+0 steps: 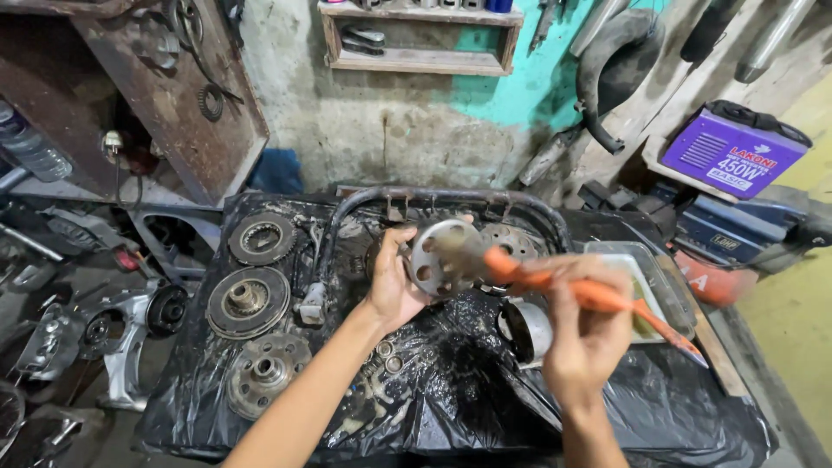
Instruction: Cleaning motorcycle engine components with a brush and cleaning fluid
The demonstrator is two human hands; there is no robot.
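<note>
Dim, motion-blurred centre, warped edges

Near centre: the black plastic sheet on the table lies bare between the two forearms, open for a pass.
Left side: three round clutch parts lie in a column, close together, leaving little room.
Middle back: a bent metal tube frame arches over the table's far edge and bars reach from behind.
Right side: a clear tray and a metal cup sit just beside each other.
Held items: the left hand holds a holed metal disc and the right hand an orange brush, filling the air above centre.
</note>
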